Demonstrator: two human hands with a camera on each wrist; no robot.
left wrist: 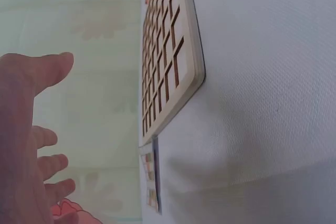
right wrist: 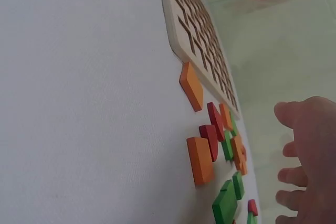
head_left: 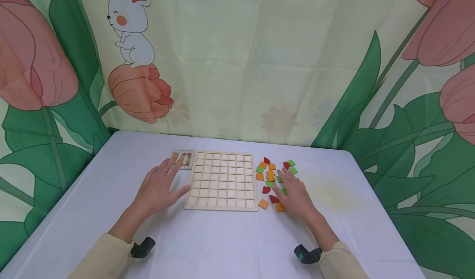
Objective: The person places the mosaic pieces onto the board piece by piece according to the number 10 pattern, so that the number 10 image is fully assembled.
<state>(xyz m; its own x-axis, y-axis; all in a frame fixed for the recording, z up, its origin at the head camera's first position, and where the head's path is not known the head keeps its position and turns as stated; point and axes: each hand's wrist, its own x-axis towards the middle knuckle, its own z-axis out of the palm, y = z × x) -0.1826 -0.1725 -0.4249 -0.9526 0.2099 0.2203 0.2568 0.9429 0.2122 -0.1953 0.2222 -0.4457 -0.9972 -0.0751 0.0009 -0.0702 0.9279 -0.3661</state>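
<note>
A wooden grid board (head_left: 224, 181) with square recesses lies flat on the table, and no pieces sit in it. To its left is a small pattern card (head_left: 188, 160) printed with a grid and coloured squares. My left hand (head_left: 160, 185), fingers spread and holding nothing, hovers by the board's left edge and partly covers the card. On the board's right lie loose orange square tiles (head_left: 263, 204), green tiles (right wrist: 226, 203) and red quarter-round tiles (head_left: 266, 190). Above these tiles is my right hand (head_left: 295, 194), its fingers extended and nothing in its grasp; it hides some of them.
A white cloth covers the table (head_left: 222, 246). Behind it hangs a curtain (head_left: 230, 64) printed with tulips and a rabbit. Each wrist wears a dark camera mount, the left one (head_left: 142, 248) and the right one (head_left: 308, 254).
</note>
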